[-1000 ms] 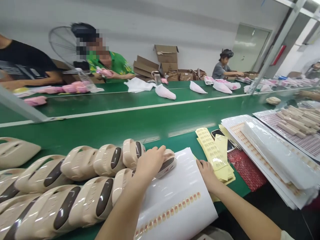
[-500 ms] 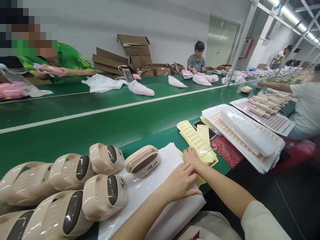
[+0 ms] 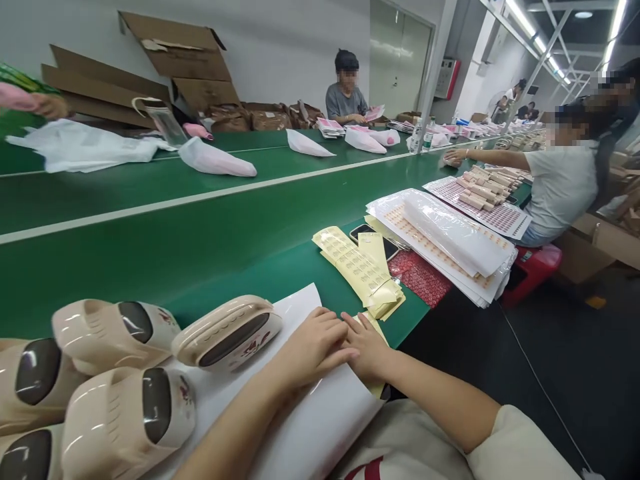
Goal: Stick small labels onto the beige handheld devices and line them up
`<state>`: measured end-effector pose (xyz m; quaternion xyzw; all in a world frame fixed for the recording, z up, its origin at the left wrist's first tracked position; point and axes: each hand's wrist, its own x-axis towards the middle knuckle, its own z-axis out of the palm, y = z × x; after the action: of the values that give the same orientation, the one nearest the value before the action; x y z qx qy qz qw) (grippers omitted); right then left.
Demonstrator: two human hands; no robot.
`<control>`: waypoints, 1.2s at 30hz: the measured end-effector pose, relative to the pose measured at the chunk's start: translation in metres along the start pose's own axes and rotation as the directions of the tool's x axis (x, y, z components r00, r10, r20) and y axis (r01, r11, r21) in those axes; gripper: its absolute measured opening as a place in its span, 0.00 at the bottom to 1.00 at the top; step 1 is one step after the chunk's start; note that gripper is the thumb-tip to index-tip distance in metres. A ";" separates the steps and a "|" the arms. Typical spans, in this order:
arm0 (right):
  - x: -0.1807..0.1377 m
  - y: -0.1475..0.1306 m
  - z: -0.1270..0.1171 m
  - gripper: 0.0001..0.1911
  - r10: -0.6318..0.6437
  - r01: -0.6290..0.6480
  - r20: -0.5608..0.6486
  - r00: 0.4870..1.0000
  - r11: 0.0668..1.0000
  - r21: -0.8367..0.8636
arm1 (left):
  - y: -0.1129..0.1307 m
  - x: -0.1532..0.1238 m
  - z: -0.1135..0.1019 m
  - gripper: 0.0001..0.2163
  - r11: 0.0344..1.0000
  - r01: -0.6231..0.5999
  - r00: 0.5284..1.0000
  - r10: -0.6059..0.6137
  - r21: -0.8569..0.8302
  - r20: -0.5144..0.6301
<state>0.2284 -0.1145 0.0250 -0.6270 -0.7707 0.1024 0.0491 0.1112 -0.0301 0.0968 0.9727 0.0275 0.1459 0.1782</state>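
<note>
My left hand (image 3: 313,343) and my right hand (image 3: 369,348) lie side by side on a white glossy sheet (image 3: 310,427) at the near edge of the green belt (image 3: 150,247), fingertips touching. Both hands have their fingers flat on the paper and hold nothing. Just left of my left hand a beige slipper (image 3: 227,333) with a dark insole rests on the sheet's far corner. More beige slippers (image 3: 130,410) are packed together at the lower left. Yellow sticker backing strips (image 3: 357,267) lie just beyond my right hand.
A phone (image 3: 370,233), a red patterned pouch (image 3: 420,277) and a stack of sticker sheets in plastic (image 3: 450,233) sit to the right. A co-worker in a white shirt (image 3: 560,180) sits on a red stool (image 3: 533,263). Across the belt are bagged pink slippers (image 3: 215,160) and cardboard boxes (image 3: 175,47).
My left hand let go of the beige slipper and came back across the white sheet to meet my right hand. The view has swung to the right.
</note>
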 end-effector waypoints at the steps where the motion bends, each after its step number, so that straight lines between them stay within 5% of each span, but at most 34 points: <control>1: -0.007 -0.002 0.000 0.28 -0.015 0.015 -0.004 1.000 1.000 -0.007 | 0.000 0.000 0.000 0.22 1.000 0.004 1.000 -0.004 0.002 0.006; 5: -0.025 -0.005 0.000 0.26 -0.070 0.070 -0.020 0.997 0.997 -0.021 | -0.001 0.001 0.005 0.19 1.000 0.022 0.999 -0.022 -0.010 0.036; 10: -0.030 -0.009 0.003 0.24 0.035 -0.031 -0.085 0.996 0.999 0.045 | -0.002 0.001 0.013 0.17 0.998 0.064 0.994 -0.065 0.012 0.089; 15: -0.038 -0.015 0.006 0.22 0.165 -0.144 -0.144 0.976 0.979 0.144 | -0.002 -0.004 0.013 0.16 0.994 0.105 0.994 -0.106 0.036 0.031; 21: -0.048 -0.006 0.003 0.22 0.166 -0.114 -0.165 0.972 0.952 0.285 | -0.004 -0.009 0.005 0.15 0.996 0.089 0.994 -0.091 -0.024 -0.054; 25: -0.050 -0.006 0.005 0.20 0.388 -0.311 -0.207 0.898 0.893 0.326 | -0.005 -0.013 -0.002 0.14 0.987 0.120 0.990 -0.127 -0.102 -0.062; 31: -0.053 -0.003 0.010 0.41 0.547 -0.473 -0.315 0.776 0.834 0.284 | -0.009 -0.015 -0.002 0.19 0.980 0.118 0.988 -0.132 -0.162 -0.082; 36: -0.049 -0.002 -0.005 0.38 0.621 -0.576 -0.213 0.754 0.781 0.242 | -0.006 -0.003 -0.003 0.23 0.987 0.128 0.991 -0.130 -0.100 -0.014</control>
<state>0.2375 -0.1626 0.0329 -0.8427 -0.5028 0.0846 0.1729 0.1076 -0.0236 0.0960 0.9575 0.0847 0.1450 0.2347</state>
